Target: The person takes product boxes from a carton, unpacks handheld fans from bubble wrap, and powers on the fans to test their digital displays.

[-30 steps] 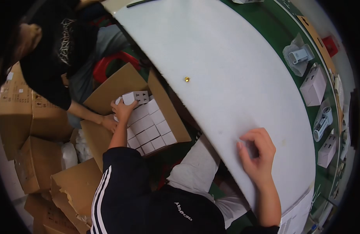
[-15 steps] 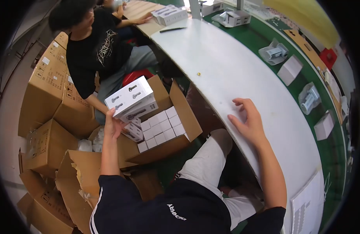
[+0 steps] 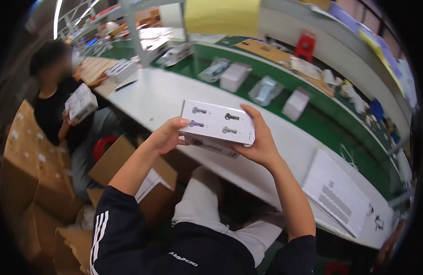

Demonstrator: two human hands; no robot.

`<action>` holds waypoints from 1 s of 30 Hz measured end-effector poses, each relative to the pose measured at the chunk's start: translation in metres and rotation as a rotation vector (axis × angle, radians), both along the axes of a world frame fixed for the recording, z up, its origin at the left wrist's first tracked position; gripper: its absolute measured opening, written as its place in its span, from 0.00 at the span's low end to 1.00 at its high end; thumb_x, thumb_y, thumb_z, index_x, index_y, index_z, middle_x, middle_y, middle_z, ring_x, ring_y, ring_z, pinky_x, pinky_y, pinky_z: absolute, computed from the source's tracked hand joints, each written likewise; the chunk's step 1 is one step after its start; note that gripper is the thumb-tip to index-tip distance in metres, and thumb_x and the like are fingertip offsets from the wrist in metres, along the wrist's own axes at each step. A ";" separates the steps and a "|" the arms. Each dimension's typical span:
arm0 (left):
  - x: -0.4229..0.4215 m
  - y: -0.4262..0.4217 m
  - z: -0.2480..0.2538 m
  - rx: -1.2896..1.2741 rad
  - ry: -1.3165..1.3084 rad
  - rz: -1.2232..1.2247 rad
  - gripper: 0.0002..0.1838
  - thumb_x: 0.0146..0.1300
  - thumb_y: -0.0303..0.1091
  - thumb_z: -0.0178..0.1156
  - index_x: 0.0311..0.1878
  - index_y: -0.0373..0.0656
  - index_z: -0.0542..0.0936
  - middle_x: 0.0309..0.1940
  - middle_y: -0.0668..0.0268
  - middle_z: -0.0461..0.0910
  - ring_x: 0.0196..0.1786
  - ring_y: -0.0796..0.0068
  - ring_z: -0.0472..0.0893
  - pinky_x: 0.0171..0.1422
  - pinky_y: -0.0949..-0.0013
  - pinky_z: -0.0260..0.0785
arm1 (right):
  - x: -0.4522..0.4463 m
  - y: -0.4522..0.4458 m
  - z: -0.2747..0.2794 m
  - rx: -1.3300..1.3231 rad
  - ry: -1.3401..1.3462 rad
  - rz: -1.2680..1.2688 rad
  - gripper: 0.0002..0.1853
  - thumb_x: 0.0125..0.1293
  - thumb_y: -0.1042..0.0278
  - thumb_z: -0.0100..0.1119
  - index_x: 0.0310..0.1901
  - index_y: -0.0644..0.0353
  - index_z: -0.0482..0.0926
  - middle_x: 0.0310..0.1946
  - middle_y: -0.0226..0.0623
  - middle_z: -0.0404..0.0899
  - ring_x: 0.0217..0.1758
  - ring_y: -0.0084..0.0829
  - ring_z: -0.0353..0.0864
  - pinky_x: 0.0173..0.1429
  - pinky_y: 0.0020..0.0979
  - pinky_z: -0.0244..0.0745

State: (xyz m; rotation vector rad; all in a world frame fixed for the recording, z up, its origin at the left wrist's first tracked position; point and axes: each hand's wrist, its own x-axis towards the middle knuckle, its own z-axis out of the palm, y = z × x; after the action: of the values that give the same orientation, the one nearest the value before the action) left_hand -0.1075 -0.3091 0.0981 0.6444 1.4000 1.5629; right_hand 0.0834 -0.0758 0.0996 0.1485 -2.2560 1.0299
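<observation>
Both my hands hold a white printed box [image 3: 216,124] above the near edge of the white table [image 3: 149,98]. My left hand [image 3: 168,136] grips its left end, and my right hand [image 3: 262,140] is closed round its right end. Small pictures of devices show on the box's upper face. Below my left forearm stands an open cardboard carton [image 3: 163,181] with white boxes partly visible inside; my arm hides some of it.
At the left a co-worker [image 3: 51,105] holds another white box [image 3: 80,103]. Brown cartons [image 3: 32,151] are stacked beside them. On the green surface lie wrapped devices [image 3: 265,90] and white boxes [image 3: 235,76]. Papers [image 3: 333,192] rest on the table at right.
My left hand has brought a box from the carton up over the table, and my right hand has closed on it. The view has turned right and up. The co-worker now holds a box.
</observation>
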 end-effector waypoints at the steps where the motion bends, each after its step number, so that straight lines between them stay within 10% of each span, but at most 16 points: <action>1: 0.005 0.021 0.005 -0.049 0.009 -0.048 0.43 0.55 0.61 0.64 0.67 0.41 0.71 0.62 0.57 0.75 0.62 0.59 0.75 0.67 0.50 0.64 | 0.012 0.013 -0.003 0.017 -0.036 -0.071 0.52 0.43 0.61 0.82 0.69 0.60 0.63 0.62 0.51 0.71 0.65 0.50 0.73 0.68 0.41 0.71; 9: 0.018 0.099 -0.019 -0.153 0.481 -0.146 0.35 0.70 0.59 0.55 0.74 0.51 0.66 0.71 0.65 0.68 0.61 0.66 0.73 0.61 0.61 0.65 | 0.091 0.049 -0.035 -0.332 -0.098 -0.301 0.44 0.45 0.63 0.82 0.63 0.60 0.67 0.51 0.41 0.79 0.56 0.32 0.79 0.59 0.34 0.75; 16: 0.027 0.108 -0.036 0.020 0.372 0.045 0.40 0.53 0.42 0.76 0.70 0.48 0.72 0.65 0.55 0.71 0.59 0.68 0.75 0.59 0.63 0.71 | 0.087 0.089 -0.063 -1.131 0.122 -0.175 0.32 0.61 0.64 0.73 0.64 0.57 0.67 0.53 0.33 0.77 0.56 0.26 0.77 0.63 0.29 0.69; 20: 0.055 0.140 0.017 0.163 0.841 0.212 0.35 0.47 0.37 0.77 0.62 0.45 0.78 0.55 0.57 0.73 0.58 0.62 0.76 0.61 0.62 0.72 | 0.077 0.107 -0.077 -1.356 0.265 -0.027 0.28 0.62 0.65 0.71 0.61 0.54 0.69 0.52 0.30 0.78 0.57 0.23 0.76 0.63 0.29 0.71; 24: 0.067 0.182 0.033 0.186 1.143 0.288 0.35 0.46 0.31 0.74 0.62 0.48 0.78 0.56 0.59 0.70 0.61 0.60 0.74 0.59 0.62 0.73 | 0.077 0.099 -0.079 -1.220 0.232 0.010 0.32 0.58 0.68 0.72 0.62 0.56 0.66 0.54 0.34 0.75 0.56 0.27 0.77 0.62 0.28 0.72; 30: 0.069 0.215 -0.013 0.430 0.945 0.324 0.33 0.50 0.31 0.71 0.63 0.44 0.76 0.61 0.59 0.66 0.63 0.60 0.71 0.63 0.59 0.70 | 0.093 0.109 -0.091 -0.313 0.098 -0.364 0.45 0.48 0.58 0.80 0.64 0.62 0.62 0.55 0.44 0.73 0.60 0.39 0.74 0.66 0.38 0.69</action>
State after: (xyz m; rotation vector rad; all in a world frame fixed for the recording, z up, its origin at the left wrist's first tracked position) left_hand -0.0380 -0.0937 0.0853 1.6323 1.9089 1.9399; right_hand 0.1765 0.0329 0.0084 -0.3265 -1.9113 1.1281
